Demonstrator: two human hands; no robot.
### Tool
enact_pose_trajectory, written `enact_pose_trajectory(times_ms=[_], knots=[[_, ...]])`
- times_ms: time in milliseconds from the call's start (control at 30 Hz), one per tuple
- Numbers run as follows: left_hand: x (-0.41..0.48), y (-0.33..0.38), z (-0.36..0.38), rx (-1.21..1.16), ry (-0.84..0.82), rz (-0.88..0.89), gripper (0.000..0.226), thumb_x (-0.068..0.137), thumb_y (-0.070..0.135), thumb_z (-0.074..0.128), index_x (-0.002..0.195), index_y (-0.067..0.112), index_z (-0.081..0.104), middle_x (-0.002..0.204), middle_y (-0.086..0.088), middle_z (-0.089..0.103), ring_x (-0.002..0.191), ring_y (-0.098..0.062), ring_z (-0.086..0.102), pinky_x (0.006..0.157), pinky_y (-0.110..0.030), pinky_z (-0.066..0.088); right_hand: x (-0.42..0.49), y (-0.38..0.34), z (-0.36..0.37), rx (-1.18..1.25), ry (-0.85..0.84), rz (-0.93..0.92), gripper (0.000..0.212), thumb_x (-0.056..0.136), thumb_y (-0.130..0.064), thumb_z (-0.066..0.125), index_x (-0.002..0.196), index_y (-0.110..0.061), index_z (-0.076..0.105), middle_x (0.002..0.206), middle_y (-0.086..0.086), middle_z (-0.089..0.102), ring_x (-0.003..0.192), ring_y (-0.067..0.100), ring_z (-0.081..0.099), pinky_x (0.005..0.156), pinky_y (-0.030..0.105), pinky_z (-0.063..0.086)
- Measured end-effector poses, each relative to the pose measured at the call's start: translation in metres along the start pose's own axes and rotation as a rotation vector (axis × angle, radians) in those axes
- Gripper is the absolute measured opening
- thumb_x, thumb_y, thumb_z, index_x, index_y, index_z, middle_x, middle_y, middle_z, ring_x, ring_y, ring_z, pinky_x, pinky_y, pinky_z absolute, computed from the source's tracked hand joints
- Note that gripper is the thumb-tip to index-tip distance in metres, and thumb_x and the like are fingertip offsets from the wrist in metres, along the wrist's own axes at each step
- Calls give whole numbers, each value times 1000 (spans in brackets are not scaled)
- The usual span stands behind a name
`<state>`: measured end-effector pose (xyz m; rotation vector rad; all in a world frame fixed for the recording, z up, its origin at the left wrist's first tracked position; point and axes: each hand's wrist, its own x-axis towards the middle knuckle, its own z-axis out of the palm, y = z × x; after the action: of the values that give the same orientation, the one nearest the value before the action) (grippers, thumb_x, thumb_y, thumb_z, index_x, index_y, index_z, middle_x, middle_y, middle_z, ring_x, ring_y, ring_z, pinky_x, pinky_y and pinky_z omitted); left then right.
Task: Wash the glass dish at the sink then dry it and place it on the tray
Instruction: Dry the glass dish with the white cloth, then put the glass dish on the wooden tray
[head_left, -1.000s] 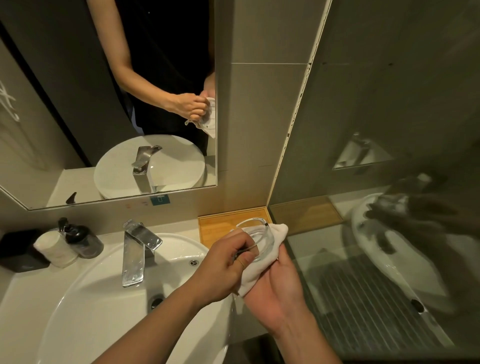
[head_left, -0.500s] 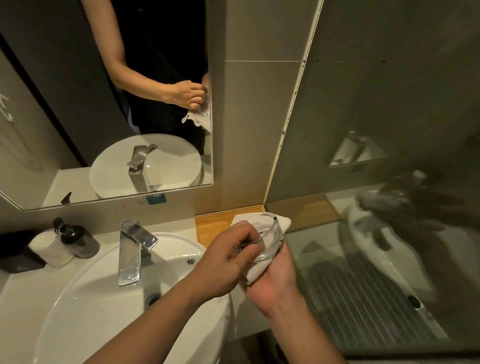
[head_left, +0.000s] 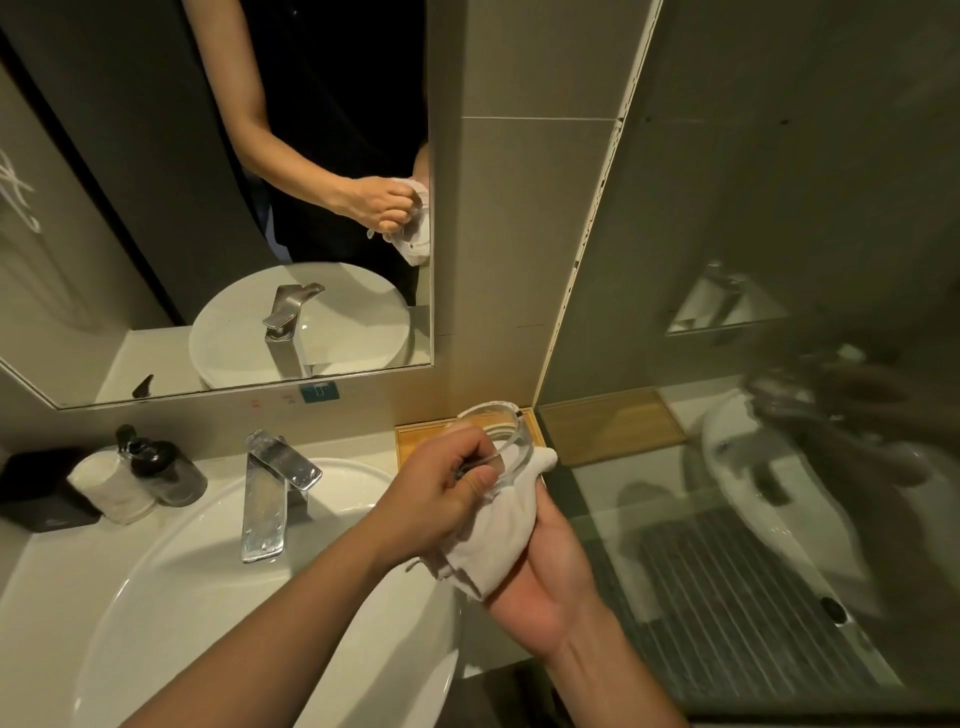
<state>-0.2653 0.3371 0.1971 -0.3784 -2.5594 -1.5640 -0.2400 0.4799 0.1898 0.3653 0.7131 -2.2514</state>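
clear glass catches the light as the glass dish (head_left: 496, 439) sits tilted on its side above the basin's right edge, just in front of the bamboo tray (head_left: 415, 441) at twelve o'clock. the left hand (head_left: 441, 493) pinches the rim, fingers (head_left: 480, 475) narrow and closed on it, thumb outside. the right hand (head_left: 545, 566) cups a white cloth (head_left: 498, 540) under the dish, its fingers hidden behind the cloth, wrapped around it as far as i can tell. drying looks underway. to do it well: turn the dish steadily against the cloth, press into the inner corner, keep it over the desk, not the sink (head_left: 182, 597).
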Motion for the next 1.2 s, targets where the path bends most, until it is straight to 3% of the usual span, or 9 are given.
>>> enact_pose_trajectory(times_ms=[200, 333, 433, 533, 633, 800, 1067, 1133, 1200], knots=[[8, -18, -14, 29, 64, -34, 11, 90, 12, 63, 81, 9, 58, 80, 2, 54, 74, -5, 49, 67, -17, 39, -6, -10, -15, -120, 11, -2, 59, 102, -50, 47, 143, -9, 60, 148, 19, 58, 137, 36, 55, 123, 52, 33], [4, -31, -16, 64, 88, -92, 14, 86, 20, 61, 81, 8, 60, 80, -1, 57, 76, -17, 53, 68, -23, 40, 2, -24, -57, -256, 146, -88, 51, 101, -40, 51, 138, -7, 64, 140, 23, 64, 131, 39, 59, 116, 53, 41], [-5, -40, -14, 93, 94, -131, 15, 86, 23, 61, 81, 9, 61, 79, 0, 60, 76, -16, 53, 66, -20, 39, 18, -32, -89, -664, 345, -174, 38, 103, -40, 51, 132, -20, 67, 120, 15, 76, 112, 35, 72, 97, 47, 59], [-14, -45, -10, 93, 100, -142, 15, 86, 23, 61, 81, 8, 61, 78, 1, 59, 73, -10, 50, 64, -16, 37, 38, -22, -122, -1193, 436, -262, 31, 107, -37, 47, 130, -29, 66, 117, 4, 74, 108, 29, 70, 76, 15, 57], [-21, -48, -6, 80, 90, -166, 16, 88, 23, 61, 81, 8, 61, 80, -2, 59, 76, -15, 51, 66, -20, 39, 64, -3, -172, -1737, 428, -322, 47, 109, -36, 43, 156, -35, 39, 162, -12, 39, 150, 14, 36, 119, 33, 37], [-23, -48, -1, 109, 70, -152, 16, 89, 21, 60, 84, 6, 62, 81, -2, 57, 77, -14, 50, 67, -21, 38, 88, 37, -226, -2281, 332, -116, 56, 110, -44, 26, 162, -46, 4, 171, -13, -12, 160, 21, -12, 127, 45, 8], [-19, -47, 9, 119, 42, -117, 13, 90, 18, 62, 84, 6, 62, 82, -2, 58, 77, -14, 50, 67, -23, 39, 84, 29, -217, -2324, 303, 13, 61, 104, -61, 15, 160, -48, -6, 166, -19, -25, 157, 20, -23, 124, 54, -8], [-16, -46, 12, 129, 27, -101, 13, 89, 18, 62, 84, 7, 62, 80, 2, 55, 78, -11, 50, 66, -19, 37, 78, 18, -192, -2166, 321, -44, 59, 104, -61, 19, 160, -49, 7, 166, -23, -13, 157, 13, -15, 125, 54, 0], [-13, -46, 14, 144, 8, -85, 10, 90, 15, 63, 84, 7, 62, 81, 6, 54, 78, -8, 50, 65, -16, 35, 68, 1, -153, -1795, 409, -237, 47, 106, -54, 33, 152, -46, 39, 163, -22, 28, 153, 11, 24, 119, 47, 28]])
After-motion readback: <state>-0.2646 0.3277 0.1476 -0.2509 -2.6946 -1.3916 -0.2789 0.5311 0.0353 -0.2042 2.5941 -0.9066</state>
